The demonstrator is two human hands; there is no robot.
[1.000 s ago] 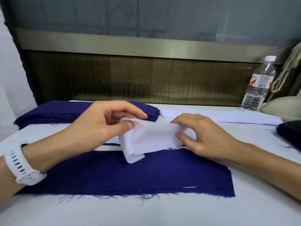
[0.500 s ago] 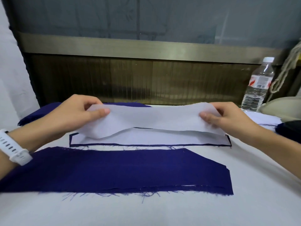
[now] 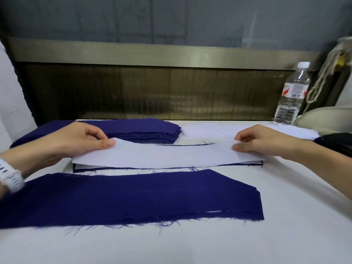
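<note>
Two pinches on white strip [image 3: 167, 155]: left hand [image 3: 76, 141], right hand [image 3: 262, 140]; navy stack [image 3: 144, 128] behind

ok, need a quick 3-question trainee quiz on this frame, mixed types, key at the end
1. True or false: the left hand and the right hand each pinch an end of the white strip.
2. Which lies nearest the camera? A) stack of navy pieces B) frayed navy fabric C) water bottle
3. Fill in: the stack of white pieces lies to the ___ of the stack of navy pieces.

Key: 1 true; 2 B; 3 right.
</note>
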